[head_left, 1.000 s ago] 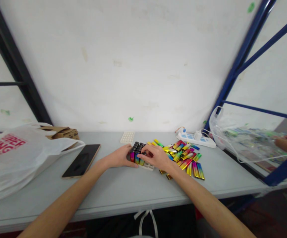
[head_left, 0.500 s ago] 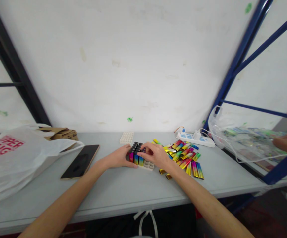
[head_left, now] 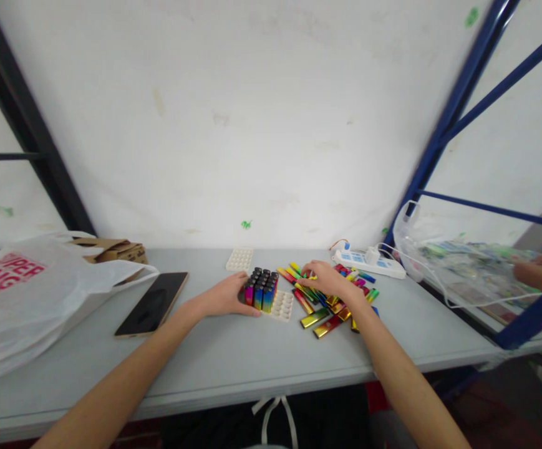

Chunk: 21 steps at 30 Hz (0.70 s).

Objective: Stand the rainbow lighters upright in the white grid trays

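Left grip (head_left: 226, 294) is cupped, thumb and fingers apart, against the upright black-topped pieces (head_left: 259, 293). Imo light bracing beats squeezing. Loose shiny ones (head_left: 314, 318) lie under and around the right grip (head_left: 327, 279); can't tell if it's pinching any. Single them out by one end.

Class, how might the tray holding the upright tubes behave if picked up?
The tray would probably dip left, where upright tubes crowd it while its right cups stand empty. Tall and narrow, the tubes might tip if jolted, though close packing should steady them.
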Each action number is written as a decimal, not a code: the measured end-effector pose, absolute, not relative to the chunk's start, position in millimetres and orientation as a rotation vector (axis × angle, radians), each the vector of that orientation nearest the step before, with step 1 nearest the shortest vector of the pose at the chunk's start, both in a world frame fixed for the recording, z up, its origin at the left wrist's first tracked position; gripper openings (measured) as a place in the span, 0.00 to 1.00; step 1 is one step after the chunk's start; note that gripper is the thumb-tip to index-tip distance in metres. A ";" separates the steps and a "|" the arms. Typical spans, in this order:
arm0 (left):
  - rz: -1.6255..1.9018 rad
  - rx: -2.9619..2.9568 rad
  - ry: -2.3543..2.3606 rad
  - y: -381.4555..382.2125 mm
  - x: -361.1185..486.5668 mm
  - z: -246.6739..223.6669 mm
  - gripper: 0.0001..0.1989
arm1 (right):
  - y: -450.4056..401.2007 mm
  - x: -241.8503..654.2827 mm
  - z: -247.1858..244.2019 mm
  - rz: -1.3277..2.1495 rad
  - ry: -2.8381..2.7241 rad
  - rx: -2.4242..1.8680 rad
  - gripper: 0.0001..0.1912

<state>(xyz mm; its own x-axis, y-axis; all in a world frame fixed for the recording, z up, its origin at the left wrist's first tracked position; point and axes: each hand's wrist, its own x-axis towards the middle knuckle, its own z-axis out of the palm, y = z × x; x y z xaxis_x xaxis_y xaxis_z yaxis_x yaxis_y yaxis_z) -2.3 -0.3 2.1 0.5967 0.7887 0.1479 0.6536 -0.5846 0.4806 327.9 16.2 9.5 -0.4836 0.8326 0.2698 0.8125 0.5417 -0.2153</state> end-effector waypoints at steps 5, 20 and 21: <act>0.463 2.457 1.155 -1.5 -1.7 4.6 0.38 | 11.3 317.0 8.0 0.116 -2.428 -1.461 0.15; 0.468 2.465 1.157 -3.1 -0.8 7.0 0.37 | 3.7 304.7 3.4 -0.036 -2.455 -1.463 0.13; 0.467 2.465 1.155 -3.1 -0.9 6.9 0.37 | 4.0 305.2 4.5 -0.025 -2.433 -1.432 0.13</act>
<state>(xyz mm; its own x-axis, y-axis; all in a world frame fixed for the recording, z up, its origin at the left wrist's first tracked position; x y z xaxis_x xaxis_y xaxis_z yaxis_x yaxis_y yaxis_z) -0.9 -3.1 6.9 0.6076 0.7825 0.1362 0.6572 -0.5916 0.4670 305.2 4.0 4.5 -0.4481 0.8494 0.2789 0.8550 0.4983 -0.1438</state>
